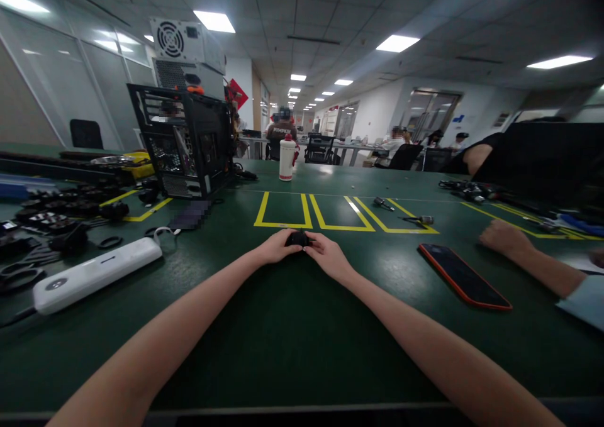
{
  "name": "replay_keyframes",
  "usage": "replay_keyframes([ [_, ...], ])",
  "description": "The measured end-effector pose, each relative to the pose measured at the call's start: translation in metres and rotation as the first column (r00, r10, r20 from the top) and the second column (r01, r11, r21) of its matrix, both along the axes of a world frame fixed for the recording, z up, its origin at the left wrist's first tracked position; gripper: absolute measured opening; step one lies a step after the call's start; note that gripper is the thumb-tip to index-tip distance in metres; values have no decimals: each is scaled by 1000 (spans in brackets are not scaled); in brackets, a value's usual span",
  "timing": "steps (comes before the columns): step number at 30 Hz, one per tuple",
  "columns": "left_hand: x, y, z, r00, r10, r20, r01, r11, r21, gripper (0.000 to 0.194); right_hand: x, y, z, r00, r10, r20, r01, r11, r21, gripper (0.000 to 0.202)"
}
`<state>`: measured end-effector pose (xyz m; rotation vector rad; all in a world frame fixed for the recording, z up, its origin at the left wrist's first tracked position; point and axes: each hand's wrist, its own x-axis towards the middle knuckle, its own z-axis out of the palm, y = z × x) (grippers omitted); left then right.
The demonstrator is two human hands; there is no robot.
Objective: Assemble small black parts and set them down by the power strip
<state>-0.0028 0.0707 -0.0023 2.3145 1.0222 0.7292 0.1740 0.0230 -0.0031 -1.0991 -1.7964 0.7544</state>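
Your left hand (278, 246) and right hand (328, 251) are both closed on one small black part (297, 239), fingers wrapped round its two sides, thumbs toward you; it looks rounded and dark all over, but your fingers hide most of the shape (can't tell whether it touches the surface or sits just above it). It's roughly midway between the near and far edges of the green tabletop (302, 339), smooth with a dull sheen, just on the near side of the flat yellow tape outlines (283, 225).

Inside the rightmost of the three centre outlines lies a stubby metallic piece (383, 204); a second metallic piece (421, 220), cylindrical with a thin shaft, lies over that outline's right arm.

Toward the tabletop's right edge: a flat phone (465, 276), glossy dark face, orange rim, lying aslant; just past it, another person's fist (507, 238) rests on the surface.

Toward the left edge: a rounded white power strip (101, 273), smooth shell; black rings (109, 243) beside it; farther back, an upright boxy black computer case (189, 141); near the far edge, a cylindrical white bottle (285, 161), red top.
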Motion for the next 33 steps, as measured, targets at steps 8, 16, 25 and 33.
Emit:
replay_keyframes([
  [8, 1, 4, -5, 999, -41, 34, 41, 999, 5, 53, 2, 5, -3, 1000, 14, 3, -14, 999, 43, 40],
  [16, 8, -1, -4, 997, 38, 60, -37, 999, -15, 76, 5, 6, -5, 994, 94, -53, -92, 995, 38, 41],
  [25, 7, -19, 2, 995, -13, 96, -7, 979, 202, 65, 6, 3, 6, 985, 98, -143, -106, 993, -50, 29],
  [33, 3, -29, 6, 997, -31, 75, 9, 959, 282, 61, 3, -1, 9, 975, 96, -198, -122, 985, -123, 26],
])
